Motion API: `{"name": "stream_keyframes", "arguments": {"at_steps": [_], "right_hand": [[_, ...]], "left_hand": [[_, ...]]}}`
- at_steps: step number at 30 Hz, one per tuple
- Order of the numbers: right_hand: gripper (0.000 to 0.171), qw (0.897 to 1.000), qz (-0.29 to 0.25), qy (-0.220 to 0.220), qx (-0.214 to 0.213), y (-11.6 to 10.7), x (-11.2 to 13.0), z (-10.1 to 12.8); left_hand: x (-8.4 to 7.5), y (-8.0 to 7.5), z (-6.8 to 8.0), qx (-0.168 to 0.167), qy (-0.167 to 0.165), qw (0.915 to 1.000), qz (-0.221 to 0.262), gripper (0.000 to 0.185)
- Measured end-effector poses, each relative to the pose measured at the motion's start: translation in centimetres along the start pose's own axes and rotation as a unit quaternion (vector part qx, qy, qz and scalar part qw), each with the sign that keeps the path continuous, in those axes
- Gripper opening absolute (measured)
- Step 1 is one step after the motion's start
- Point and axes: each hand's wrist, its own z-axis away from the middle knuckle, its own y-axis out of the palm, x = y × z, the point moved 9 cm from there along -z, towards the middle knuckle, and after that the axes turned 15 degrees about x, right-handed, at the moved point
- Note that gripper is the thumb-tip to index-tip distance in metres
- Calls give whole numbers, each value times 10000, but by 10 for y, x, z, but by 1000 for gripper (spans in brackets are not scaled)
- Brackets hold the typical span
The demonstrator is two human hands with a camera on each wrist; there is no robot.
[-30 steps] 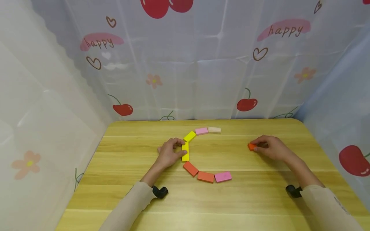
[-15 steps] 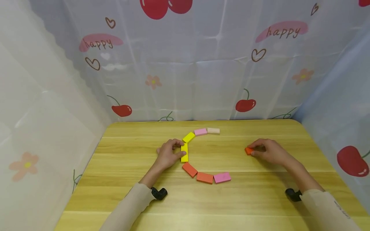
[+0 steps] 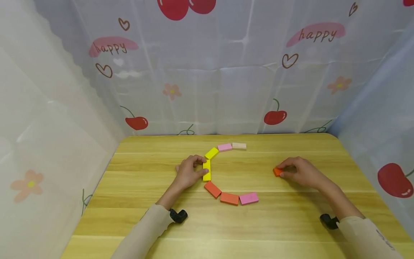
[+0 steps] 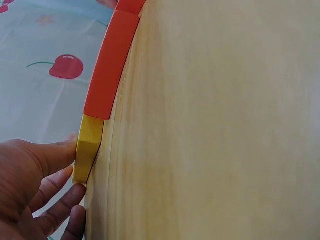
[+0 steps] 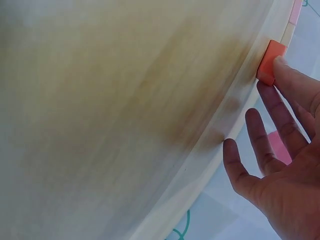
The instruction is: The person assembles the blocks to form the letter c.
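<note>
My left hand point(image 3: 187, 173) pinches a yellow block point(image 3: 207, 170) lying flat on the table, with the thumb on its near part and fingers at its far end. In the left wrist view an orange-red block point(image 4: 111, 65) adjoins this yellow block point(image 4: 87, 150). On the right side, my right hand point(image 3: 302, 172) pinches an orange block point(image 3: 277, 172) between thumb and fingers. The right wrist view shows that orange block point(image 5: 271, 62) at the table's surface; whether it touches is hard to tell. Its other fingers are spread.
An open curve of blocks includes another yellow block point(image 3: 211, 153), a light pink block point(image 3: 224, 147), a plain wood block point(image 3: 239, 146), orange-red blocks point(image 3: 229, 198) and a pink block point(image 3: 249, 198). A printed curtain point(image 3: 223, 100) stands behind the wooden table point(image 3: 258, 230).
My right hand has moved a little left and nearer to me, carrying the orange block. The left hand stays on the yellow block, and the curve of blocks looks the same.
</note>
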Motion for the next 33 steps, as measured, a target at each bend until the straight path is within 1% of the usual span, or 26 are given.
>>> {"name": "stream_keyframes", "arguments": {"at_steps": [7,15,33], "right_hand": [[24,10000,45,-39,58,3,6,1],[24,9995,64,-318,35,7,19,4],[27,9986,-154,-367,351,19,28,7]], "left_hand": [[1,1,-1,38,-31,10000,23,30],[2,1,-3,24,-67,10000,10,28],[2,1,-3,30,-30,10000,12,28]]}}
